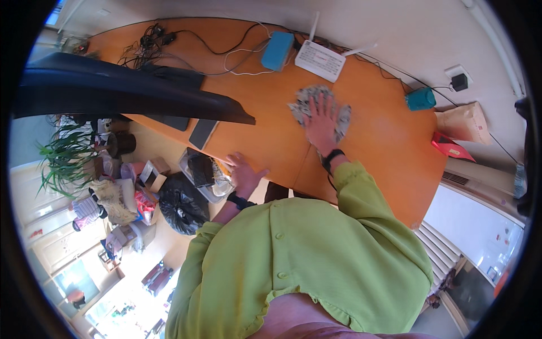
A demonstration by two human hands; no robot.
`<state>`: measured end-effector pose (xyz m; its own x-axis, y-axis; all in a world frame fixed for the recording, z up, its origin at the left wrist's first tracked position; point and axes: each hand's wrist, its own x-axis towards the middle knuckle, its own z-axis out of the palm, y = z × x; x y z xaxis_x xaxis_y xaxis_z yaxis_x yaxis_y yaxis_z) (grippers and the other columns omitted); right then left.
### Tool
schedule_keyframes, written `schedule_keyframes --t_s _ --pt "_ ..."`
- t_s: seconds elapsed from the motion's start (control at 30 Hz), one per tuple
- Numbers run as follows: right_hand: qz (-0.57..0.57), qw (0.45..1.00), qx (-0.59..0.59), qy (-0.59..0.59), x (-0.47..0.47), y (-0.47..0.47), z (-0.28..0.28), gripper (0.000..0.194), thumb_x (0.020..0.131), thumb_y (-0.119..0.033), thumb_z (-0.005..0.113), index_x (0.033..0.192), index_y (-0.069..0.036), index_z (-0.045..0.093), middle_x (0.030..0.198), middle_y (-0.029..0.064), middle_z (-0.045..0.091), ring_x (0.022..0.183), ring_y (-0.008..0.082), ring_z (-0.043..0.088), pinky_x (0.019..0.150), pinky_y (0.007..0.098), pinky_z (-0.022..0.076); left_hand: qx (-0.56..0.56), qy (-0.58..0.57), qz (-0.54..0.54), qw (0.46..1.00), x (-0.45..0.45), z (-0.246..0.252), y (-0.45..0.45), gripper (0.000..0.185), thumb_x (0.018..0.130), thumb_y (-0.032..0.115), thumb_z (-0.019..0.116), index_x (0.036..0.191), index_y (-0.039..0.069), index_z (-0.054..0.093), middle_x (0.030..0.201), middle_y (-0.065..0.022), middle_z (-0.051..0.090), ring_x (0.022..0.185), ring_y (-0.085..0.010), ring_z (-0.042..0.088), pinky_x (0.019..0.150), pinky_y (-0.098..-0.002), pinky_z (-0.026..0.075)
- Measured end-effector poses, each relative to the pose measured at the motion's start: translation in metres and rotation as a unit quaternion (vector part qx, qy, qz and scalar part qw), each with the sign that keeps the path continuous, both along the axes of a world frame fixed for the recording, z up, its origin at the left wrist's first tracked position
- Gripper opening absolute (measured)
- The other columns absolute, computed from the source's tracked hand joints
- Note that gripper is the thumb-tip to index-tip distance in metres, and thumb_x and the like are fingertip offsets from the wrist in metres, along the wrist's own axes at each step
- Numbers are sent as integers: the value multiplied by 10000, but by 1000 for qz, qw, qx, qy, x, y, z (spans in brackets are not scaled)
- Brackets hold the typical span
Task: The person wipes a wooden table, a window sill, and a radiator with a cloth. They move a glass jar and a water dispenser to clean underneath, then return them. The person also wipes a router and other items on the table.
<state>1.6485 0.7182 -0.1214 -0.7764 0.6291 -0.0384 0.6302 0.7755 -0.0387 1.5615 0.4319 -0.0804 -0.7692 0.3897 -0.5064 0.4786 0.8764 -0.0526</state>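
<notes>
My right hand (322, 123) lies flat, fingers spread, on a crumpled grey patterned cloth (314, 92) on the orange wooden desk (377, 169). The cloth spreads out beyond the fingertips and to both sides of the hand. At the desk's near edge, my left hand (245, 176) rests with its fingers and thumb apart and nothing in it. Left of the cloth a flat dark phone-like device (203, 133) lies near that edge. Both wrists wear dark bands.
A large black monitor (135, 93) juts over the desk's left part. Behind the cloth stand a white router (320, 60) and a blue box (277, 51), with tangled cables (148, 44) farther left. A teal cup (420, 99) is at the back right. A black bag (184, 205) sits below the left edge.
</notes>
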Motion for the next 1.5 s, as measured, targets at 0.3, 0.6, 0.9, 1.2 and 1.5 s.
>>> schedule_keyframes --t_s 0.3,0.6,0.9,1.2,1.5 --pt "168 982 -60 61 -135 -51 8 643 1016 -489 473 1570 -179 370 1649 88 305 1551 366 139 1235 624 46 5 -61 -43 997 -14 12 -13 1340 663 625 841 1547 -110 152 1511 -517 141 1110 -460 661 776 -398 597" --pt "399 907 -101 89 20 -112 10 595 947 -432 558 1490 -197 494 1613 50 383 1543 294 213 1250 602 57 89 -74 -93 989 -27 9 -31 1236 700 544 857 1551 -70 205 1521 -489 179 1047 -477 674 819 -442 591" --pt "-43 998 3 46 14 35 15 591 1035 -398 427 1589 -214 336 1673 57 259 1560 308 145 1227 630 33 21 -22 -111 993 -30 -4 -22 1113 752 610 778 1491 -93 333 1431 -426 347 1042 -419 674 852 -421 583" --pt "334 920 -169 115 11 -159 9 649 902 -386 635 1507 -223 466 1632 68 344 1539 300 222 1241 637 66 101 -44 -101 989 -46 10 -33 573 898 301 679 1378 35 514 1329 -245 486 986 -433 674 832 -472 584" --pt "307 941 -138 30 169 -127 24 777 844 -360 698 1552 -251 396 1662 46 276 1562 309 154 1234 658 60 360 -46 4 932 -45 -13 -83 374 966 178 582 1331 99 603 1413 -201 510 1141 -391 629 900 -449 559"
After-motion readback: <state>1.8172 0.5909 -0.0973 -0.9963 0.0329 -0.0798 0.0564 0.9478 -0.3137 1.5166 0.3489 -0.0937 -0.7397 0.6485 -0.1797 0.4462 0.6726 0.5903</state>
